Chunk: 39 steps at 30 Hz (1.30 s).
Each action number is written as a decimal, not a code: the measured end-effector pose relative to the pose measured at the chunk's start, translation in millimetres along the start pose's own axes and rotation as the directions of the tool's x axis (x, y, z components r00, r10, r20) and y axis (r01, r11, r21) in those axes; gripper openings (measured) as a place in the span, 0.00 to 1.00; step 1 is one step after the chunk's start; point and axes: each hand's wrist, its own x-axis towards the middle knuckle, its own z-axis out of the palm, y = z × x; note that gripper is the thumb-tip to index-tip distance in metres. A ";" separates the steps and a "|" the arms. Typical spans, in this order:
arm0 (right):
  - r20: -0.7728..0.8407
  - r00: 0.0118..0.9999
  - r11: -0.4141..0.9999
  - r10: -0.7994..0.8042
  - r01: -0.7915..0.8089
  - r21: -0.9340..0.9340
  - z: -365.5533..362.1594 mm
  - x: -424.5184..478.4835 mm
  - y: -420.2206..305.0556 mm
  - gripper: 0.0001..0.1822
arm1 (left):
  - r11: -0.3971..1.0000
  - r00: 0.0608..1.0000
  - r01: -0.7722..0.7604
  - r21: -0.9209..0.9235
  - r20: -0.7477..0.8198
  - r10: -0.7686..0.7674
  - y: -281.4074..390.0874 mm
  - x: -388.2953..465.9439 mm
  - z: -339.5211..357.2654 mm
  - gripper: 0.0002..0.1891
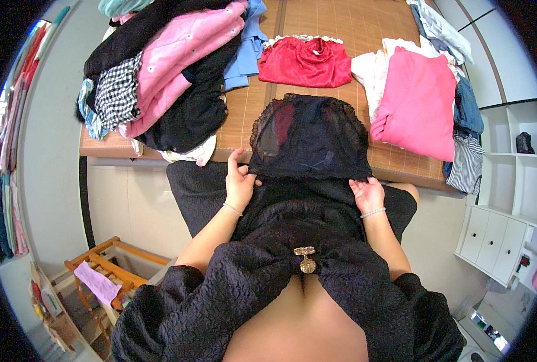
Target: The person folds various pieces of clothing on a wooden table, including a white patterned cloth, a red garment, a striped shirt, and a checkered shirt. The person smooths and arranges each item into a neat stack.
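A sheer black garment with lace-trimmed edges [311,135] is spread in front of me, partly over the bed's front edge and partly above my lap. Its near left corner is pinched by my left hand [241,185], the index finger raised. At the near right corner, my right hand [369,195] grips the hem between thumb and fingers. Some red and dark shapes show through the thin fabric. Just beyond it, a folded red satin garment with lace trim [305,63] lies on the bamboo mat [341,18].
To the left is a heap of clothes with a pink knit [178,54] and a black-and-white gingham piece [119,92]. A folded pink top [415,99] tops the right pile. A wooden rack [132,251] stands lower left; white shelves [499,174] are at right.
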 end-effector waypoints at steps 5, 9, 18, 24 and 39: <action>0.088 0.994 0.992 -0.072 0.080 -0.095 -0.7 -7.4 5.0 0.15 | 0.996 0.997 -0.054 -0.076 0.044 0.058 -14.9 1.1 -0.9 0.33; 0.137 0.988 0.994 -0.066 0.078 -0.083 13.1 -20.7 0.0 0.17 | 0.986 0.977 -0.167 -0.017 0.128 0.168 -17.9 1.4 2.5 0.27; 0.073 0.995 0.985 -0.062 0.072 -0.154 8.3 -12.1 1.4 0.09 | 0.988 0.999 0.053 0.143 -0.012 -0.052 -14.3 4.7 -7.0 0.11; -0.009 0.992 0.986 -0.128 0.126 -0.109 2.4 -9.3 4.4 0.09 | 0.988 0.993 0.061 0.139 -0.105 -0.047 -21.0 2.6 -6.6 0.06; 0.959 0.275 0.064 0.066 0.958 -0.279 165.2 -110.4 -1.1 0.18 | 0.969 0.902 -0.175 -0.175 0.366 0.229 64.2 -34.4 26.7 0.37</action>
